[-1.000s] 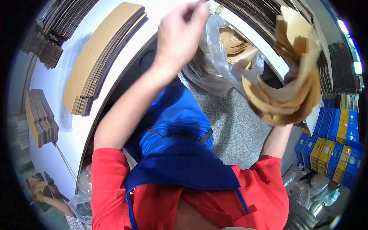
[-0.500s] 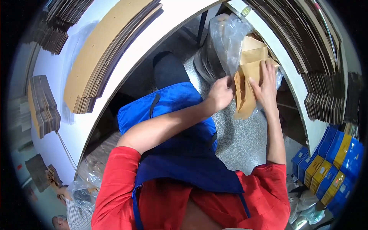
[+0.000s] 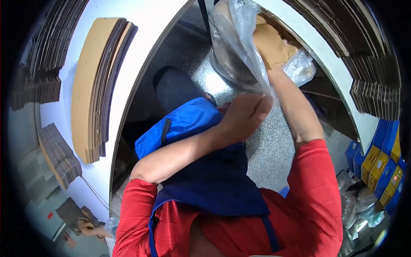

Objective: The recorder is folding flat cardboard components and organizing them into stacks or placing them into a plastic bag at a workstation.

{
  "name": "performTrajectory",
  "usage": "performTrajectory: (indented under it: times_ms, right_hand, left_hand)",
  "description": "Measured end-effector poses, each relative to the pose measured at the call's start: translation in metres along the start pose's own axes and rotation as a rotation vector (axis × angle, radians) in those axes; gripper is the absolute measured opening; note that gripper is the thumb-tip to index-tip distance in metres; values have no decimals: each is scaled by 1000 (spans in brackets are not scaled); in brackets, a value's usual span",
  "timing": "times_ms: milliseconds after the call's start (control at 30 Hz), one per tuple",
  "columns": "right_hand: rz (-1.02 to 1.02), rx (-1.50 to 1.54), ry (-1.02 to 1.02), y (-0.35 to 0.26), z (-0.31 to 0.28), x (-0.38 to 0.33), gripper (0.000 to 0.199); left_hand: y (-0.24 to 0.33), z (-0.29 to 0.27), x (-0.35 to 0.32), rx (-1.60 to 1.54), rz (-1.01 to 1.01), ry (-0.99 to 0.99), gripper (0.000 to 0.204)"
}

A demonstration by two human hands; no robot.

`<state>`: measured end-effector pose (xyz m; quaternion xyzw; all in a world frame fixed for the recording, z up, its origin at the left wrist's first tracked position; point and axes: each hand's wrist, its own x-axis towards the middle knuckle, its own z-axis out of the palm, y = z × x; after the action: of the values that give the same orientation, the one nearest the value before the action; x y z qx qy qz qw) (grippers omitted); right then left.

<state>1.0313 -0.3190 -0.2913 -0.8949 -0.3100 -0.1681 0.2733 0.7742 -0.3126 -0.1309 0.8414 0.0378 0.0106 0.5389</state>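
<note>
Head view: we note the left hand (image 3: 246, 113) flat and open, its palm pressed to the underside of a clear plastic bag (image 3: 239, 47) that hangs over the speckled floor (image 3: 274, 145); the right hand is hidden behind that bag, so we cannot tell its grip, only that the right forearm (image 3: 295, 107) runs up into it; brown cardboard pieces (image 3: 274, 43) sit inside the bag's mouth, just beside the white table (image 3: 325, 55). Half a second ago both hands held the cardboard in the open, in front of the bag; a second ago the right hand held a fanned bundle aloft; the pieces are now in the bag, so we judge the bagging step nearly done. A stack of curved cardboard sheets (image 3: 96, 81) lies on the table to the left; blue and yellow boxes (image 3: 381, 162) stand at right.
</note>
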Motion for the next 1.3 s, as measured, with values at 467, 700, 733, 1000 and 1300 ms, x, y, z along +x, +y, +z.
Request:
performTrajectory:
  times_ms: [467, 700, 733, 1000, 1300]
  right_hand:
    - [129, 365, -545, 18, -119, 17, 48]
    - [-504, -164, 242, 44, -106, -39, 35]
    - [-494, -152, 244, 43, -111, -44, 35]
    - [-290, -352, -623, -3, -180, -31, 46]
    - [-189, 313, -12, 83, -15, -44, 54]
  left_hand:
    - [-17, 34, -26, 74, -83, 132, 22]
    - [-27, 87, -6, -220, -375, -117, 53]
    - [-27, 94, -3, -208, -385, -118, 53]
    - [-7, 104, 27, -325, -455, 71, 33]
    - [-12, 108, 2, -241, -180, 14, 25]
